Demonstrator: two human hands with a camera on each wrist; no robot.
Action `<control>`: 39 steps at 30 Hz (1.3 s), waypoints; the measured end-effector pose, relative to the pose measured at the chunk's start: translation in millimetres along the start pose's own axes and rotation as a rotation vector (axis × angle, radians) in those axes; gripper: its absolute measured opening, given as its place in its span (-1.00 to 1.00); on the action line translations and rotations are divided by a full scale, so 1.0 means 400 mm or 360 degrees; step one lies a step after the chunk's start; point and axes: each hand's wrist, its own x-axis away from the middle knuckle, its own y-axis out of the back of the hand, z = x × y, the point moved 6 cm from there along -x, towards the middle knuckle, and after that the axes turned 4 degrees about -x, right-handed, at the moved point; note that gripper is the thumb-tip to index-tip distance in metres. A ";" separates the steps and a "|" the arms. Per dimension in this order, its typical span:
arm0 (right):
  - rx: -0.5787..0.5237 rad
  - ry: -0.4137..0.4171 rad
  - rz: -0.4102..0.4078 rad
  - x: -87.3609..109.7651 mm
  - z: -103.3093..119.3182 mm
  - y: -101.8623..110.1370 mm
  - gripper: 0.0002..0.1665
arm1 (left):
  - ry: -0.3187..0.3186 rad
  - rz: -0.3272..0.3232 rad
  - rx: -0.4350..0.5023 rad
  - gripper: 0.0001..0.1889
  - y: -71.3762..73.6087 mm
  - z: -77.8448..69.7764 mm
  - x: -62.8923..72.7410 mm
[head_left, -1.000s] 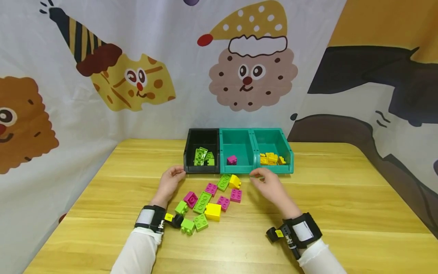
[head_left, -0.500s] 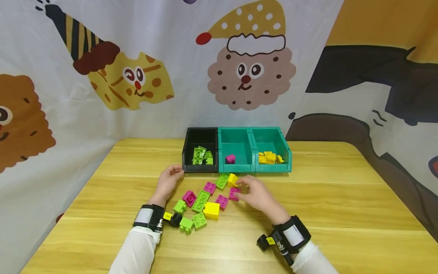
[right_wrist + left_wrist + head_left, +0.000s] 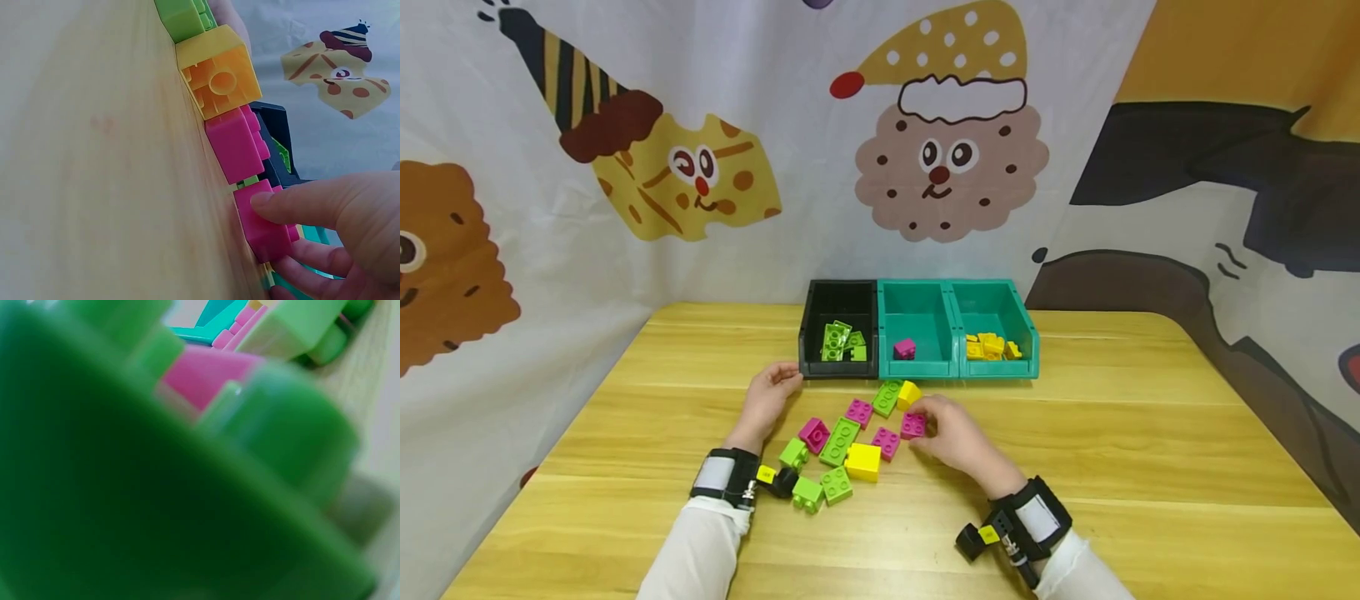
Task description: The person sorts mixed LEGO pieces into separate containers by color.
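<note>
My right hand (image 3: 953,435) pinches a pink building block (image 3: 912,426) at the right of the loose pile. In the right wrist view, the thumb lies on one side of this pink block (image 3: 261,239) and fingers are at the other, with the block low at the tabletop. My left hand (image 3: 764,407) rests with loosely bent fingers at the front left corner of a black bin (image 3: 838,369). A green block (image 3: 125,506) fills most of the left wrist view and hides that hand.
Loose blocks lie between the hands, among them a long green block (image 3: 839,442), a yellow block (image 3: 863,462) and a pink block (image 3: 886,443). Two teal bins (image 3: 917,368) adjoin the black one; the bins hold green, pink and yellow blocks. A printed curtain (image 3: 820,167) hangs behind the table.
My right hand has moved left and toward me from the front of the teal bins to the pink block, and its fingers have closed round it. The left hand stays at the black bin.
</note>
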 end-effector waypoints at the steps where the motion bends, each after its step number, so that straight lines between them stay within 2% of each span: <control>1: 0.0003 0.0001 -0.0003 0.000 0.000 0.000 -0.58 | -0.0001 -0.0002 -0.0002 -0.70 0.000 0.000 0.000; 11: -0.0010 -0.0008 -0.0002 -0.002 -0.003 0.000 -0.62 | -0.0016 -0.0003 0.0005 -0.71 0.001 -0.003 0.000; 17: -0.0129 0.0049 -0.0105 -0.013 0.002 0.041 -0.63 | -0.0014 -0.0002 0.0001 -0.71 0.003 -0.004 -0.002; 22: -0.0182 0.0047 -0.0148 -0.022 -0.008 0.072 -0.65 | -0.0004 0.0005 0.0014 -0.70 0.000 -0.004 -0.001; 29: -0.0132 0.0056 -0.0259 -0.080 -0.014 0.114 -0.63 | -0.0003 0.0003 0.0010 -0.71 -0.003 -0.003 -0.002; 31: -0.0049 0.0064 -0.0316 -0.103 -0.011 0.128 -0.65 | -0.0005 -0.0001 0.0008 -0.71 -0.003 -0.004 -0.002; 33: 0.0137 0.0073 -0.0365 -0.122 -0.002 0.138 -0.67 | -0.0007 -0.0003 -0.0002 -0.71 -0.003 -0.002 -0.003; 35: 0.0412 0.0101 -0.0372 -0.141 0.010 0.137 -0.72 | -0.0001 -0.0006 -0.0004 -0.72 -0.004 -0.001 -0.003; 39: 0.0989 0.0134 -0.0251 -0.176 0.035 0.113 -0.79 | -0.0003 -0.0018 0.0004 -0.72 -0.003 0.002 -0.003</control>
